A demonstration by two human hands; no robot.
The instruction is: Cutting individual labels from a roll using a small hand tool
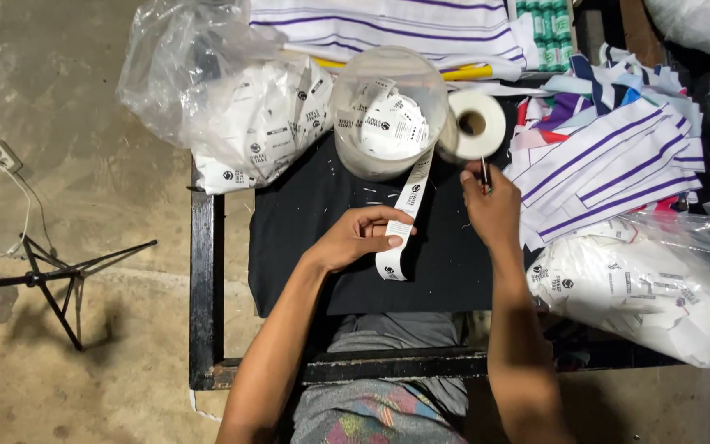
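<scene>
Forearms reach over black cloth-covered counter (306, 238). Left hand (359, 238) pinches white printed label strip (404, 222) mid-counter; right hand (493, 210) closed on small cutting tool (486, 174). Risk: slack strip from white tape roll (477, 123) slips, giving crooked cut.

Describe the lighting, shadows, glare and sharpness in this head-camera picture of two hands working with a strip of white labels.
Head view: lighting is dim and even; the folding metal stand throws a soft shadow on the concrete floor; the clear plastic bag of white labels shows pale glare; the left hand and the printed white label strip look sharp; the right hand is slightly blurred.
</scene>
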